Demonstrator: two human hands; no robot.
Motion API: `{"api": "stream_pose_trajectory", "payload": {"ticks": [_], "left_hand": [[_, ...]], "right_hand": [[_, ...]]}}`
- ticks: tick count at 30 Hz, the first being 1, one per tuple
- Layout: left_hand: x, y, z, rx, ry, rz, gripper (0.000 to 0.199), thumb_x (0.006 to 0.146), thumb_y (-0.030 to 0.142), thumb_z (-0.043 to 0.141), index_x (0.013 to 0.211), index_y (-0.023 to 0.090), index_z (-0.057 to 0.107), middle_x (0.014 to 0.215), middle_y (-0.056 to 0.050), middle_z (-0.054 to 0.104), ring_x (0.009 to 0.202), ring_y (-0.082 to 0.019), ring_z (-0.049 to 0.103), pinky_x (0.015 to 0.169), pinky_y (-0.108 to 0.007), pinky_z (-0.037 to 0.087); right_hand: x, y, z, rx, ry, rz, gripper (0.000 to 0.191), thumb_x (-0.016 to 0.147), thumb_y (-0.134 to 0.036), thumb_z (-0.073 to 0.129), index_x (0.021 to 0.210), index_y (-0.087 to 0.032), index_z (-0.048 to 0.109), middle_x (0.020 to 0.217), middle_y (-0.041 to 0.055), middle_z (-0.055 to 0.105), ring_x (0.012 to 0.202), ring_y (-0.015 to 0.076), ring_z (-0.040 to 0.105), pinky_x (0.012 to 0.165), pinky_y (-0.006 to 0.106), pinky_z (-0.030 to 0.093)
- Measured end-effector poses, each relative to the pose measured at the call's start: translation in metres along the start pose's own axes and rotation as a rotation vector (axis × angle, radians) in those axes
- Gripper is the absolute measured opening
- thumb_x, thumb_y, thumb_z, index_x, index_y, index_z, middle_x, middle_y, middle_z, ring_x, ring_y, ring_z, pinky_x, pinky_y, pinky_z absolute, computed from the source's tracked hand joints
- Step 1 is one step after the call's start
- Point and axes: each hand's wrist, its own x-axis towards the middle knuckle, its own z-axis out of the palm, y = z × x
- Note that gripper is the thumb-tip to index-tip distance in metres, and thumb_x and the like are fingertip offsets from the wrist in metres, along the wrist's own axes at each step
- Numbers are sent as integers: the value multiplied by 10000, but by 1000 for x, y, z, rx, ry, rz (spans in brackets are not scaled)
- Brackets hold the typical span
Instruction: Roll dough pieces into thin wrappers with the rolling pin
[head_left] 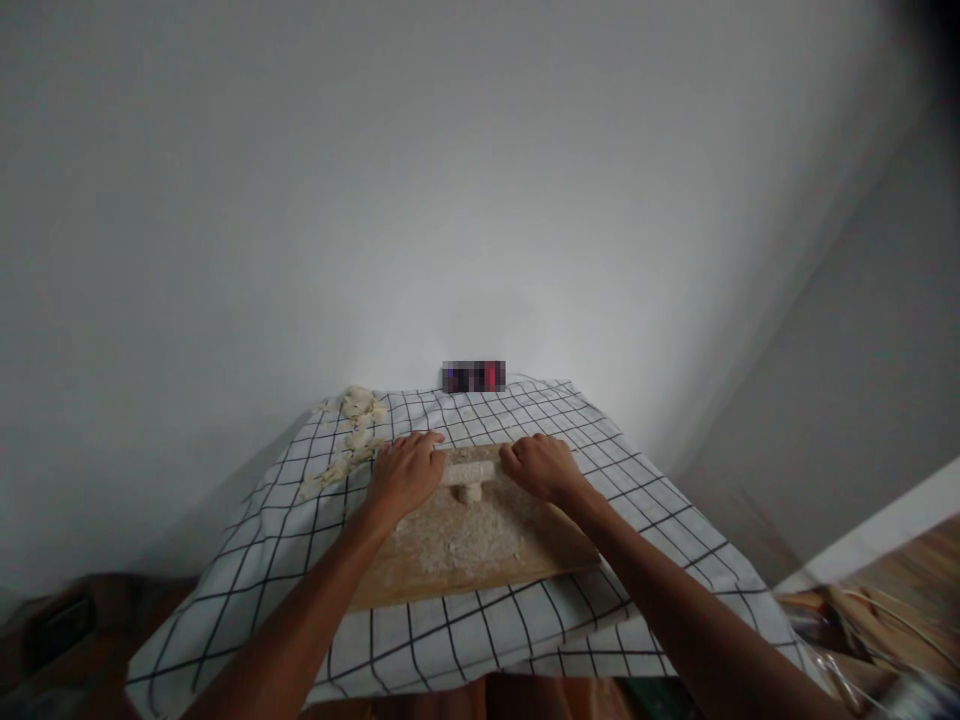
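My left hand and my right hand are closed around the two ends of a flour-dusted rolling pin. The pin lies crosswise over the far part of a wooden board. A small lump of dough sits at the near side of the pin, between my hands; whether the pin presses on it I cannot tell. Loose flour covers the middle of the board. My fingers hide the pin's handles.
A white tablecloth with black grid lines covers the table. Beyond my left hand lie a larger dough lump and several thin dough pieces. A pixelated dark object stands at the far edge by the wall. Cluttered items are at lower right.
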Motion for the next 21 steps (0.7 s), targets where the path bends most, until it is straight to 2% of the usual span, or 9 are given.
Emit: {"api": "stream_pose_trajectory", "payload": {"ticks": [3, 7, 10, 13, 16, 21], "left_hand": [[-4, 2, 1, 32, 43, 17, 424, 1051, 194, 471, 1408, 212, 699, 1440, -92, 749, 1356, -274, 664, 1195, -428, 444], [-12, -2, 12, 49, 115, 74, 378, 1075, 222, 455, 1352, 218, 713, 1379, -98, 774, 1304, -260, 689, 1171, -407, 448], [-20, -4, 19, 50, 145, 96, 365, 1086, 227, 436, 1319, 202, 716, 1343, -121, 781, 1273, -274, 699, 1179, -447, 440], [-31, -3, 20, 61, 162, 139, 369, 1084, 209, 427, 1327, 197, 705, 1353, -136, 771, 1309, -289, 673, 1200, -496, 422], [-45, 0, 17, 42, 173, 174, 380, 1089, 202, 418, 1353, 209, 691, 1355, -122, 771, 1329, -270, 658, 1203, -487, 443], [-61, 1, 21, 17, 229, 230, 426, 1101, 223, 394, 1418, 191, 677, 1492, -119, 710, 1463, -277, 593, 1295, -490, 419]], "right_hand": [[-8, -2, 5, 2, 10, 10, 553, 1154, -375, 357, 1015, -183, 856, 1064, 195, 823, 998, 307, 771, 814, 360, 500], [-19, -5, 12, 13, 55, 44, 573, 1176, -409, 346, 984, -190, 840, 1045, 185, 823, 976, 288, 766, 830, 355, 495], [-27, -7, 14, 38, 75, 53, 576, 1184, -420, 346, 969, -194, 831, 1067, 171, 823, 952, 274, 767, 836, 349, 486], [-35, -8, 16, 57, 99, 20, 533, 1186, -384, 354, 1000, -197, 817, 1098, 144, 819, 989, 262, 760, 838, 335, 473], [-44, -8, 19, 63, 138, -54, 502, 1185, -356, 354, 995, -202, 792, 1067, 115, 812, 1057, 260, 739, 875, 338, 462], [-60, -8, 25, 72, 186, -129, 439, 1181, -355, 361, 1017, -224, 747, 1086, 94, 800, 1082, 251, 714, 957, 360, 437]]}}
